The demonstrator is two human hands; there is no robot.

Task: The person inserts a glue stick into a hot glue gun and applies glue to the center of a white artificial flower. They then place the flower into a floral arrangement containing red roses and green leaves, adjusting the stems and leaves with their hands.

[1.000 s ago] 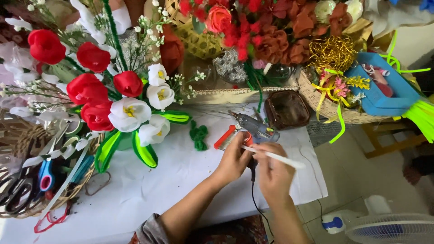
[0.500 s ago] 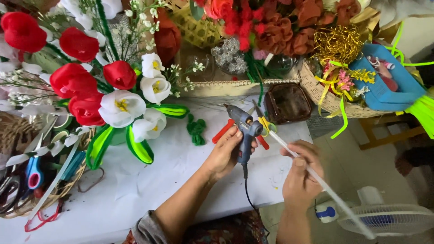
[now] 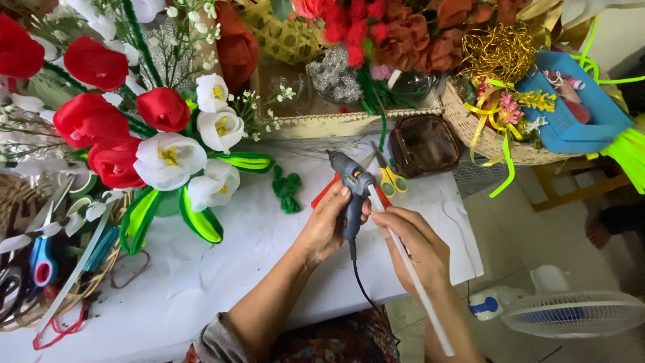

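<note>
My left hand [image 3: 327,225] grips the handle of a grey-blue glue gun [image 3: 350,176], nozzle pointing up and left, its black cord [image 3: 359,282] hanging down. My right hand [image 3: 416,245] holds a long white glue stick [image 3: 420,289] whose upper end meets the back of the gun. Both hands hover over the white table [image 3: 222,269]. Yellow-handled scissors [image 3: 388,176] and a red-handled tool [image 3: 324,193] lie just behind the gun.
A bouquet of red and white artificial flowers [image 3: 158,144] fills the left. Green pipe cleaner [image 3: 287,189], a small brown basket [image 3: 423,143], wicker baskets with ribbons [image 3: 500,121] and a blue tray [image 3: 571,111] stand behind. A white fan [image 3: 571,312] sits on the floor, right.
Both hands lifted the glue gun and stick off the table toward me. The right hand has brought the stick's end up against the back of the gun.
</note>
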